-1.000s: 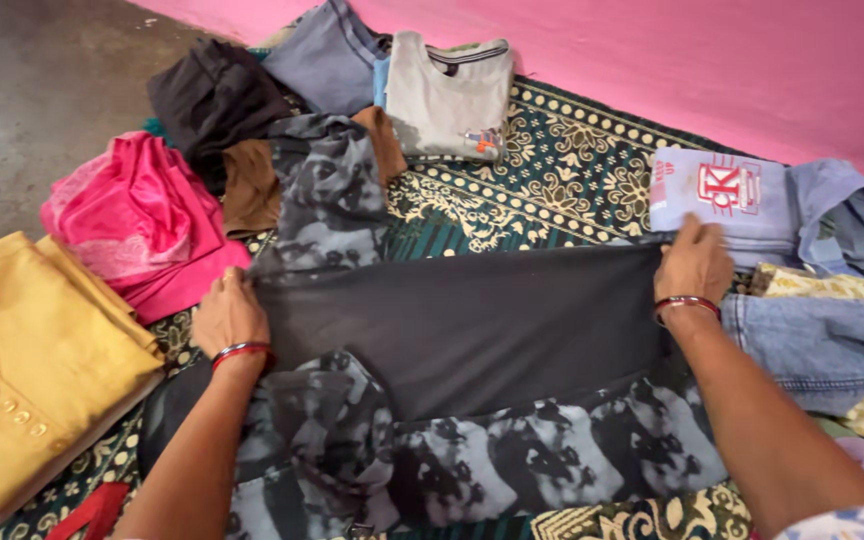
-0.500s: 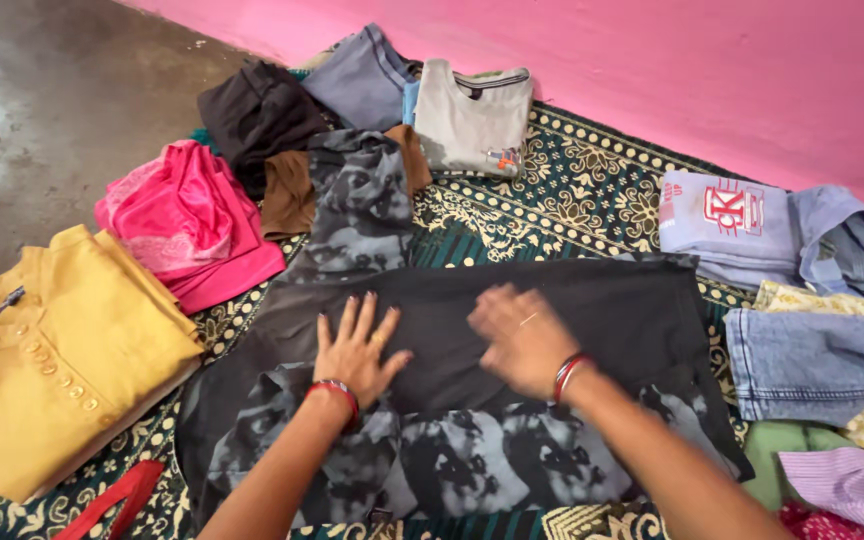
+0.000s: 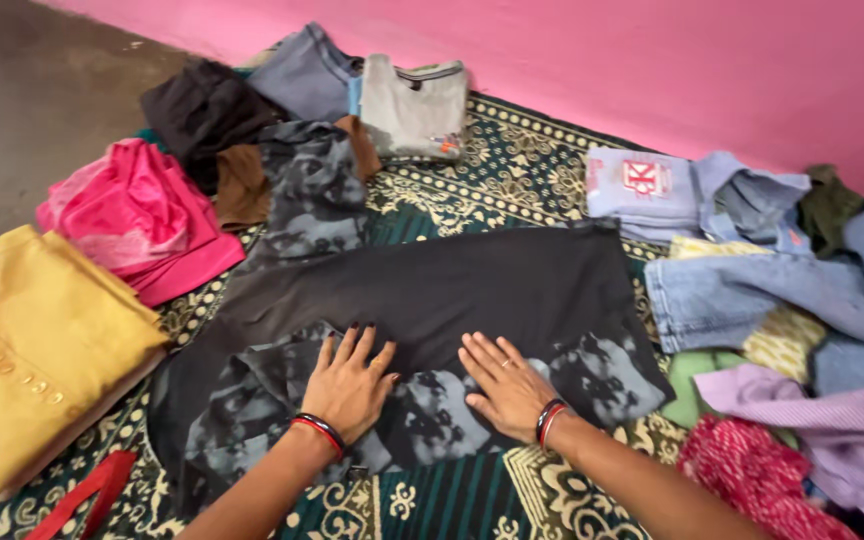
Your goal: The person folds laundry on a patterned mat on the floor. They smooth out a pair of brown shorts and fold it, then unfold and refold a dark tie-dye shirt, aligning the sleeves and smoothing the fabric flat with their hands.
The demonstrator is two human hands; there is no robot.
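- Dark printed garment [image 3: 432, 300] lies across the rug [image 3: 512, 170] centre, top half folded down.
- Left hand [image 3: 350, 382] and right hand [image 3: 508, 385], earlier at the fold's ends, now rest together mid-garment, fingers spread flat, gripping nothing.
- Reads as smoothing the fold.

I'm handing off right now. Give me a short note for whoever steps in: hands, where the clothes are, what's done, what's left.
Left hand: flat, fingers spread, pressing on the dark patterned garment.
Right hand: flat on the same garment, beside the left. Neither hand grips anything.
Garment: spread on the patterned rug, top part folded over, lower edge not yet folded.
Done: folded yellow shirt, pink top and grey shirt lie around it.
Left: loose jeans and a heap of other clothes to the right.
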